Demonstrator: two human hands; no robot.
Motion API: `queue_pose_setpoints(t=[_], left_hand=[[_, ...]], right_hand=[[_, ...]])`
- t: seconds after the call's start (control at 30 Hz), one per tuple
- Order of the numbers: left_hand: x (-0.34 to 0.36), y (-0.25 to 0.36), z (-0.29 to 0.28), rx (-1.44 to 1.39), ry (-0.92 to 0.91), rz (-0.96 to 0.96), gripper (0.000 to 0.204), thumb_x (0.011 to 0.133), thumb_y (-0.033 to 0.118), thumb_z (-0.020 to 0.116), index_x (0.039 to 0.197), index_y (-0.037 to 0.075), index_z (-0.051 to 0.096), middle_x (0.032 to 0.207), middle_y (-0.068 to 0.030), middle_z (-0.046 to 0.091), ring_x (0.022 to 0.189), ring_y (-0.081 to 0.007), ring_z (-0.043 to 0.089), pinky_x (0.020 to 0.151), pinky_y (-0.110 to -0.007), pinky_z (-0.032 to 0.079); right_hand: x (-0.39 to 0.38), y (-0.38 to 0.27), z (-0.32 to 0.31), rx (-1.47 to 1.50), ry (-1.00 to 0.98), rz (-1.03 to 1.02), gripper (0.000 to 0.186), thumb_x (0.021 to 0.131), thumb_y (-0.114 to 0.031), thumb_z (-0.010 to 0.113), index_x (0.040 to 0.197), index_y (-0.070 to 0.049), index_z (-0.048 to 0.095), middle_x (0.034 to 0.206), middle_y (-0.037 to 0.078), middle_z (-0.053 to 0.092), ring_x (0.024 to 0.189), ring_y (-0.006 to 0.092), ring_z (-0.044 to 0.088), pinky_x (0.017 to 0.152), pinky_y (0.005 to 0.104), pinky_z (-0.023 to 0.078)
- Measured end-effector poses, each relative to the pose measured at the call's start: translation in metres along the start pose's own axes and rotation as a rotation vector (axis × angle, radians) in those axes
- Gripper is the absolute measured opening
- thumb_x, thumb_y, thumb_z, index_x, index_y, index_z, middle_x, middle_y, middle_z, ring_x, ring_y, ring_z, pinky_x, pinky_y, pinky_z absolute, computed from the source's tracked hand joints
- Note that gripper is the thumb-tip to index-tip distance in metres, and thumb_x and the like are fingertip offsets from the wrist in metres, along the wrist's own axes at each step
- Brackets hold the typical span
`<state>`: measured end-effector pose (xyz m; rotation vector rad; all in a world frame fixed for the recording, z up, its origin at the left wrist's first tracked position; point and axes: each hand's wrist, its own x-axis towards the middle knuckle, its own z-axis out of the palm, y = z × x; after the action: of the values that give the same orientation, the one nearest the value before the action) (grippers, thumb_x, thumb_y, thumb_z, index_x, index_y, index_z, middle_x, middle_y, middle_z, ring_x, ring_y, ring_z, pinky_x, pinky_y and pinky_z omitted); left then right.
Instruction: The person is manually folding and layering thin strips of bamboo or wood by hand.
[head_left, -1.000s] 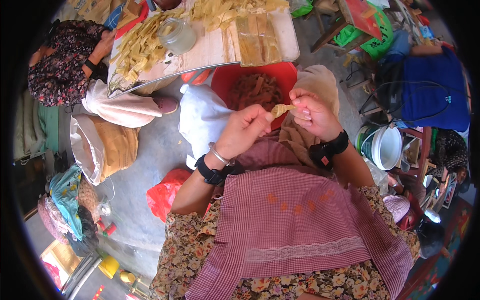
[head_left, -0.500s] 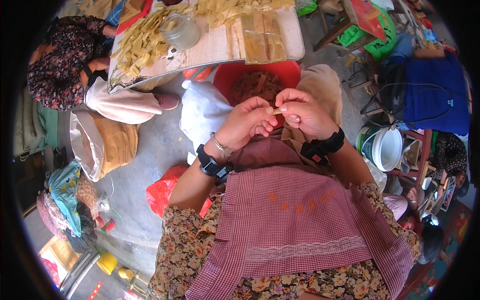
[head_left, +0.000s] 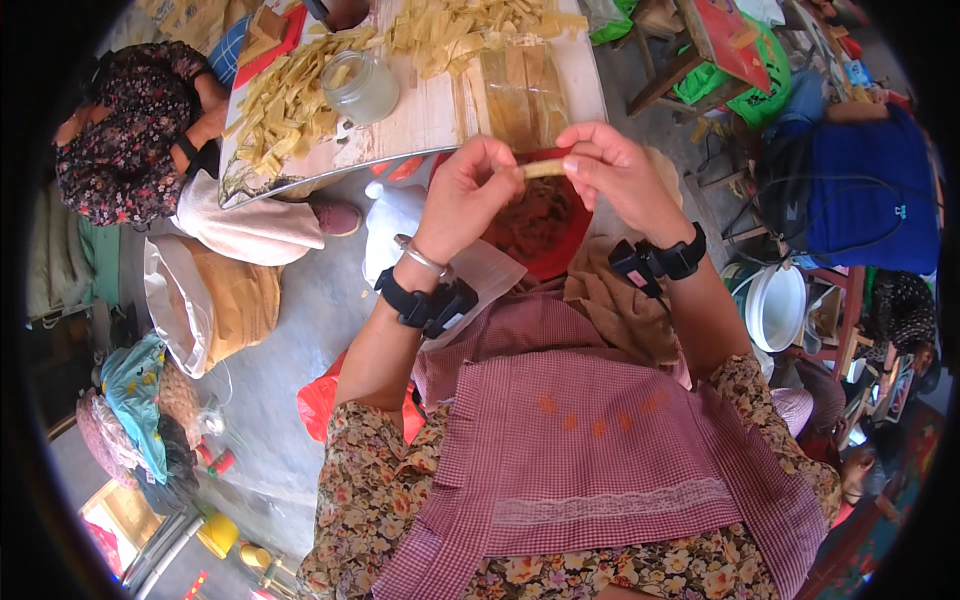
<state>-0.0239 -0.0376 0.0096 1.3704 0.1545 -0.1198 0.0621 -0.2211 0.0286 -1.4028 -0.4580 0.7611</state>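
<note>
Between my two hands runs a short pale yellow rolled strip (head_left: 543, 169), pinched at both ends. My left hand (head_left: 470, 190) holds its left end between thumb and fingers. The right end sits between the thumb and forefinger of my right hand (head_left: 612, 170). Just below them is a red basin (head_left: 566, 255) with a brown, crumbly mass (head_left: 530, 228) inside. Beyond my fingertips, a flat bundle of brownish strips under clear film (head_left: 522, 95) lies on the pale board (head_left: 425, 115).
Loose yellow strips (head_left: 285, 105) cover much of the board, around a glass jar (head_left: 360, 88). At left a person in dark floral clothing (head_left: 130, 140) sits near a large paper sack (head_left: 240, 300). A white bucket (head_left: 775, 305) and a blue-clad person (head_left: 870, 190) are at right.
Both hands have moved up and away from me, toward the board's edge, and slightly apart. More of the rolled strip now shows between them. The person at left has shifted an arm.
</note>
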Motion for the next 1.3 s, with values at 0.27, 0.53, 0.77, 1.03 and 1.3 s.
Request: queue_pose_setpoints(t=[0.27, 0.53, 0.77, 1.03, 1.3], left_hand=[[0.051, -0.009, 0.008, 0.563, 0.453, 0.410, 0.007, 0.084, 0.009, 0.055, 0.088, 0.003, 0.053, 0.069, 0.0006, 0.055, 0.058, -0.0060, 0.045, 0.053, -0.021, 0.039], [0.045, -0.007, 0.016, 0.720, 0.598, 0.334, 0.010, 0.078, 0.015, 0.054, 0.083, 0.007, 0.053, 0.071, -0.0156, 0.059, 0.065, -0.0343, 0.058, 0.057, -0.041, 0.046], [0.038, -0.013, 0.005, 0.837, 0.654, 0.228, 0.010, 0.077, 0.017, 0.054, 0.081, 0.008, 0.052, 0.070, -0.0157, 0.060, 0.066, -0.0363, 0.058, 0.057, -0.043, 0.046], [0.017, -0.028, -0.020, 0.257, 0.453, 0.284, 0.009, 0.086, 0.013, 0.052, 0.088, 0.004, 0.051, 0.071, 0.0007, 0.055, 0.055, -0.0036, 0.047, 0.046, -0.017, 0.037], [-0.058, -0.020, -0.034, -0.088, 0.346, -0.028, 0.006, 0.086, 0.013, 0.053, 0.086, 0.007, 0.053, 0.070, 0.0000, 0.055, 0.055, -0.0051, 0.047, 0.048, -0.018, 0.039]], right_hand=[[0.054, 0.021, -0.011, -0.123, 0.252, -0.167, 0.013, 0.086, -0.011, 0.053, 0.093, -0.001, 0.056, 0.075, 0.002, 0.058, 0.058, 0.0055, 0.050, 0.051, 0.0197, 0.042], [0.062, 0.028, 0.003, -0.477, 0.465, -0.069, 0.017, 0.081, -0.016, 0.054, 0.089, -0.001, 0.059, 0.069, 0.008, 0.062, 0.062, 0.0157, 0.058, 0.059, 0.0288, 0.045], [0.060, 0.038, -0.007, -0.780, 0.545, -0.095, 0.022, 0.080, -0.020, 0.053, 0.089, -0.002, 0.059, 0.072, 0.014, 0.062, 0.067, 0.0233, 0.061, 0.064, 0.0341, 0.046], [0.074, -0.015, -0.014, -0.032, 0.539, -0.208, 0.028, 0.087, -0.005, 0.043, 0.114, -0.001, 0.049, 0.096, 0.013, 0.062, 0.073, 0.0173, 0.061, 0.063, 0.0274, 0.049], [0.037, -0.026, 0.006, -0.044, 0.234, -0.136, 0.025, 0.086, -0.006, 0.048, 0.109, 0.001, 0.052, 0.091, 0.009, 0.062, 0.069, 0.0097, 0.055, 0.061, 0.0207, 0.045]])
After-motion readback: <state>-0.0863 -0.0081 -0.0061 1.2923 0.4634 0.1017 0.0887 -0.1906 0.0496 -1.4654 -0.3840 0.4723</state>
